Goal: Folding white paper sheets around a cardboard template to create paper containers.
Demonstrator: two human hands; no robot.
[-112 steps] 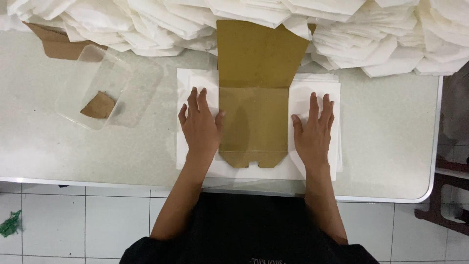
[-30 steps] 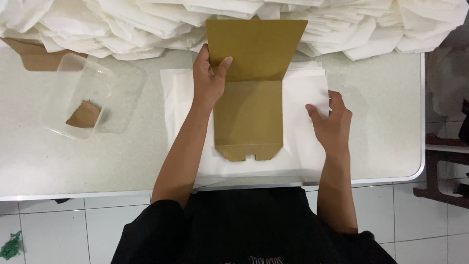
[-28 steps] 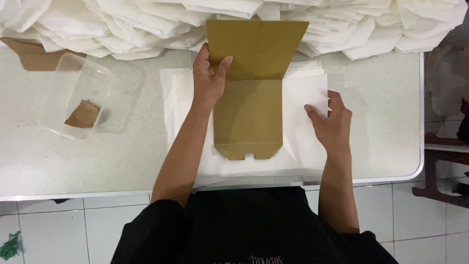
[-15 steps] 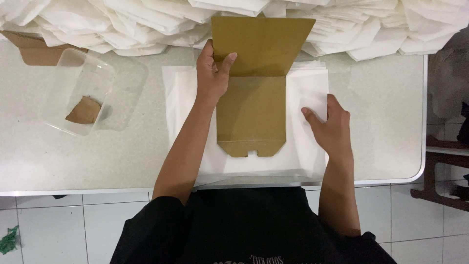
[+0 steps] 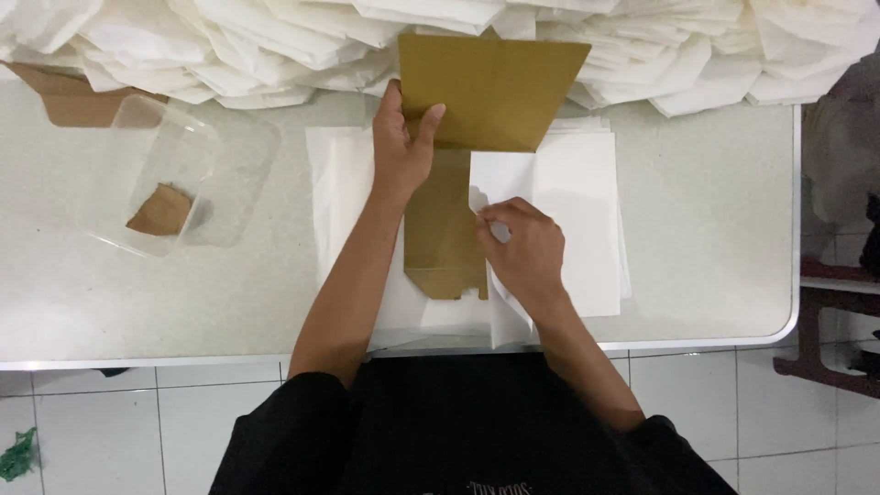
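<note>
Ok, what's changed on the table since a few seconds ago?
The right hand moved left and folded the white paper sheet over the cardboard template. The left hand slid up from the sheet to grip the template's raised flap. The clear plastic container and the paper pile stayed put.

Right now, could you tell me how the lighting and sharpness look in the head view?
Head view: soft even light, faint shadows; the white paper pile is nearly blown out, its folds hard to read; slight sheen on the brown card; the right hand is slightly blurred, the left hand sharper.
</note>
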